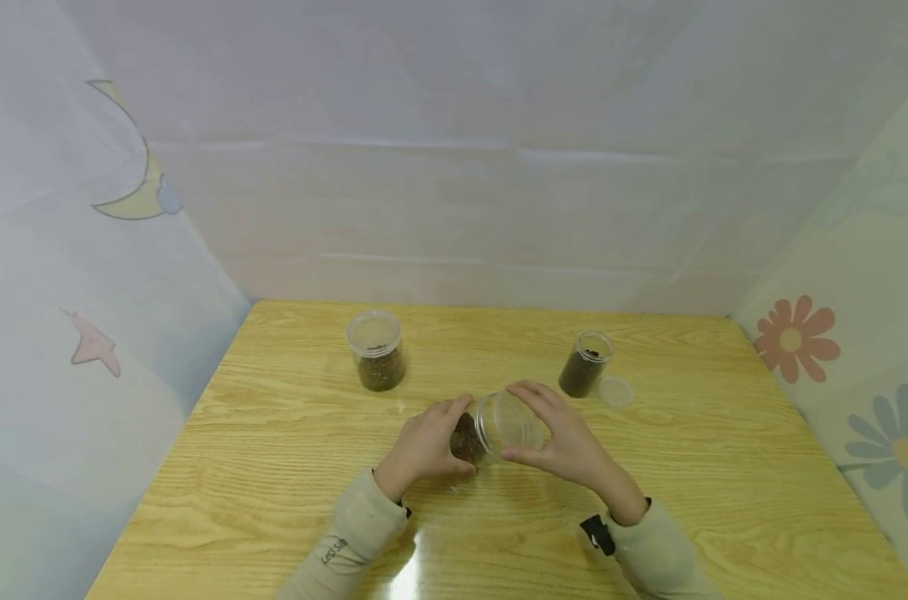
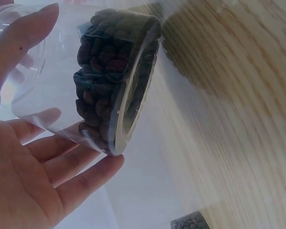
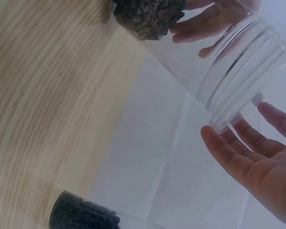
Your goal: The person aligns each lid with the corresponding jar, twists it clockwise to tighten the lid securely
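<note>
Tipped on its side between my hands is a clear jar, its dark beans gathered toward the base. My left hand grips the jar's body, fingers beneath and thumb across the wall. At the threaded mouth, my right hand holds a clear round lid by its rim, thumb and fingers spread around it. The lid lines up with the mouth, right at the threads. In the left wrist view the jar's base is tilted close over the tabletop.
A wider clear jar, partly filled with brown contents, stands at the back left. At the back right is a narrower jar of dark contents, with a loose clear lid lying beside it. Printed cloth walls border the table.
</note>
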`<state>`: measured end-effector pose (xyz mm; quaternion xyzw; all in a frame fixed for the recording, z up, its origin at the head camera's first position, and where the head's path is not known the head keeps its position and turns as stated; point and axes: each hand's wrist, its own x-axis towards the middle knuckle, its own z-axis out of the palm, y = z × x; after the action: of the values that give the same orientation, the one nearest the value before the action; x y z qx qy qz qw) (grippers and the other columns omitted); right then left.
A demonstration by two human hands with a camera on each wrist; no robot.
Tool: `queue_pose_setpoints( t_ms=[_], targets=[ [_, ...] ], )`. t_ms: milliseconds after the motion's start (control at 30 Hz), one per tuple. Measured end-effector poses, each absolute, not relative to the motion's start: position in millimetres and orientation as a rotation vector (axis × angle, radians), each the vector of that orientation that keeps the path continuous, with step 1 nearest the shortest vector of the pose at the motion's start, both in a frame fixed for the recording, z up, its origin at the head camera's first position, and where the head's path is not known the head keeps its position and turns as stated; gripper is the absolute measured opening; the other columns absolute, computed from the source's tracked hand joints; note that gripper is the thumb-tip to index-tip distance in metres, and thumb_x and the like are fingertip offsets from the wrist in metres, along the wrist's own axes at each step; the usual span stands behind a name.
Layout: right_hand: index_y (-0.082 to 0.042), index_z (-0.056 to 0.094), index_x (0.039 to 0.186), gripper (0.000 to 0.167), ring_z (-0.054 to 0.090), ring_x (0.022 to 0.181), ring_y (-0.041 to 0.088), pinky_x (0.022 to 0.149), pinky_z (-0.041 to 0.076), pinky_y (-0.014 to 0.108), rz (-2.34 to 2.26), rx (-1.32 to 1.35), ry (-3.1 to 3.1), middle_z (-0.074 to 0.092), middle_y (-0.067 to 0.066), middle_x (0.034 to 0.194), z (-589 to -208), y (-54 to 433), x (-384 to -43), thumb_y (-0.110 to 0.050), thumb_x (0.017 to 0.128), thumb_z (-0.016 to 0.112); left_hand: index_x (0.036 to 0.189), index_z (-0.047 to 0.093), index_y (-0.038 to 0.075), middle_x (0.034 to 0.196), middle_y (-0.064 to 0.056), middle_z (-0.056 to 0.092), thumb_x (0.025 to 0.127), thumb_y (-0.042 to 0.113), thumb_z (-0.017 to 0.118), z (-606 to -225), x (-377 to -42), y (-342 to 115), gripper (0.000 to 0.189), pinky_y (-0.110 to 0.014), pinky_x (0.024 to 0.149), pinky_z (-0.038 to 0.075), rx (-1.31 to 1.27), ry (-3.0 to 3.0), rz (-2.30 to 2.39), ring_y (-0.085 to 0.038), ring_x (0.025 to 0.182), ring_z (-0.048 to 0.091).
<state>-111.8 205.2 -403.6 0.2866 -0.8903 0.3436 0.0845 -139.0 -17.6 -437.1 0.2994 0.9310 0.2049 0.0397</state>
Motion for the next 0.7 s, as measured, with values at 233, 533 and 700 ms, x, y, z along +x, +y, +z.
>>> queue_pose_setpoints(
  t_ms=[233, 533, 700],
  targets=[
    [-0.007, 0.044, 0.133, 0.079, 0.042, 0.119, 0.033, 0.089, 0.041, 0.053, 1.035, 0.870, -2.652, 0.044, 0.013, 0.131, -403.3, 201.3, -112.3, -0.032, 0.068, 0.080, 0.136, 0.034, 0.009, 0.126, -0.015, 0.051, 0.060, 0.039, 0.084, -436.8, -138.2, -17.2, 0.096, -0.043, 0.081, 0.049, 0.901, 2.853, 0.625, -0.029, 0.110, 0.052],
    [-0.008, 0.043, 0.134, 0.078, 0.042, 0.119, 0.035, 0.088, 0.041, 0.055, 1.000, 0.877, -2.663, 0.044, 0.013, 0.132, -403.4, 198.5, -110.7, -0.032, 0.069, 0.079, 0.134, 0.036, 0.008, 0.124, -0.015, 0.052, 0.060, 0.040, 0.084, -436.3, -136.7, -16.5, 0.094, -0.041, 0.077, 0.050, 0.932, 2.886, 0.594, -0.029, 0.107, 0.054],
    [-0.006, 0.043, 0.134, 0.079, 0.042, 0.118, 0.034, 0.088, 0.042, 0.053, 0.983, 0.883, -2.663, 0.043, 0.013, 0.131, -404.7, 197.6, -111.2, -0.032, 0.069, 0.079, 0.134, 0.036, 0.009, 0.124, -0.015, 0.052, 0.060, 0.041, 0.084, -436.3, -136.0, -15.8, 0.094, -0.041, 0.076, 0.051, 0.931, 2.896, 0.585, -0.029, 0.106, 0.054]
  ],
)
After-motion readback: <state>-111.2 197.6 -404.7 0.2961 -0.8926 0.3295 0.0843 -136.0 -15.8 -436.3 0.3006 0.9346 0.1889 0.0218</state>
